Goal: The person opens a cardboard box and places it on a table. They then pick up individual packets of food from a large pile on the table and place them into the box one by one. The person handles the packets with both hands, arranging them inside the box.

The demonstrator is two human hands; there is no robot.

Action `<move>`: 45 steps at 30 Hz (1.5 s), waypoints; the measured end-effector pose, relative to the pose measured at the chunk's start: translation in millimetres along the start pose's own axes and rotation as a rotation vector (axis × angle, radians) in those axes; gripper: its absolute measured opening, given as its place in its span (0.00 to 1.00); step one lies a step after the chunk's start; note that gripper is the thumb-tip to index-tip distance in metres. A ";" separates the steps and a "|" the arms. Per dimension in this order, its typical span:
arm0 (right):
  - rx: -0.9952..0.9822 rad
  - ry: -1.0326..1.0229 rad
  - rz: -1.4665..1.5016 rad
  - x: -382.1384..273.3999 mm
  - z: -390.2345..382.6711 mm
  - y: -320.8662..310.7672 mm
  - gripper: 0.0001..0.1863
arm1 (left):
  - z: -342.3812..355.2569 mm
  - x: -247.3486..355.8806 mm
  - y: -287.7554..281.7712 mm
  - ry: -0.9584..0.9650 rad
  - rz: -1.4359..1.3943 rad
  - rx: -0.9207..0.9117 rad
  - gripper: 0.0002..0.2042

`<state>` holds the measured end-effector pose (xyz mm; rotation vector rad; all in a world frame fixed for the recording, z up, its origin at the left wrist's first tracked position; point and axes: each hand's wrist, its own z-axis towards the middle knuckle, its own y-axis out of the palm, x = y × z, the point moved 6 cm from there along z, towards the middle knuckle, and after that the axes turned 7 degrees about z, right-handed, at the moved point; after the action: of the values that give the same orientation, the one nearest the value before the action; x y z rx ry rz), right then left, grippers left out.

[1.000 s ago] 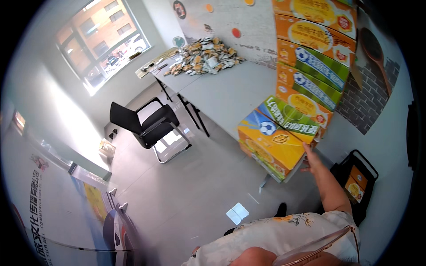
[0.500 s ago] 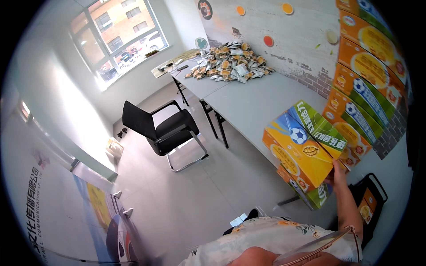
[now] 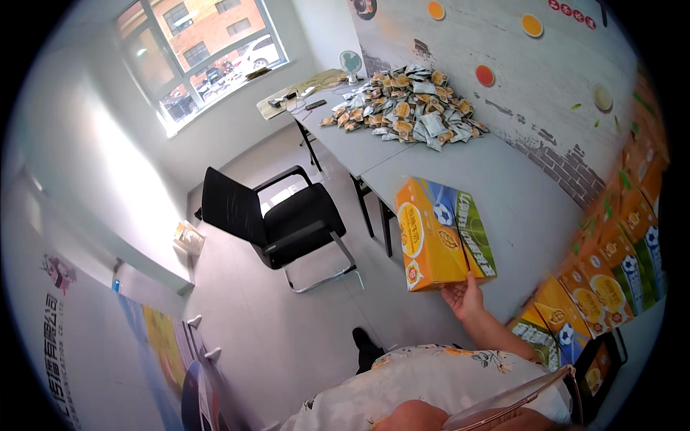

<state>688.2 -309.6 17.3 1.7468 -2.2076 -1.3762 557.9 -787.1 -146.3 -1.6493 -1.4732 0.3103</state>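
Orange, blue and green, a carton [image 3: 445, 235] is gripped at its near end by the right hand [image 3: 463, 296], its thumb on top and fingers curled beneath, at the front edge of a grey table [image 3: 528, 205] (whether it touches the tabletop, I cannot tell). The left hand is out of sight, so its fingers cannot be told. Small packets [image 3: 413, 108] lie heaped farther along, toward a window [image 3: 203, 66]; a black chair [image 3: 291, 217] stands on the pale floor [image 3: 295, 323].
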 end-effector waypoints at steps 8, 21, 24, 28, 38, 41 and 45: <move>0.121 -0.016 -0.024 57.9 124.7 101.4 0.30 | 138.0 -83.4 -129.1 -0.262 0.054 -0.021 0.23; 0.175 -1.226 -1.636 -13.7 131.8 207.3 0.24 | 430.2 118.7 -334.1 0.117 -0.227 0.144 0.20; 0.284 -1.045 -1.716 -21.8 134.2 198.1 0.25 | 425.2 218.7 -301.4 0.329 -0.206 -0.094 0.17; 0.325 -1.195 -1.500 -54.1 159.3 192.4 0.20 | 445.4 270.1 -268.4 0.627 0.125 -0.299 0.20; 0.704 -1.074 -1.295 -129.8 218.0 171.3 0.40 | 413.8 455.2 -361.8 0.953 0.156 -0.050 0.17; 0.541 -0.900 -1.130 -123.0 239.8 161.5 0.49 | 380.7 521.7 -372.9 1.289 0.245 0.030 0.15; 0.411 -0.736 -1.046 -121.6 241.0 172.7 0.51 | 345.1 567.0 -349.0 1.756 0.577 0.108 0.14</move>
<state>479.8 -66.9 35.7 3.2693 -1.9037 -2.0873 235.6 -159.6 108.1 -1.3759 0.3265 -0.6455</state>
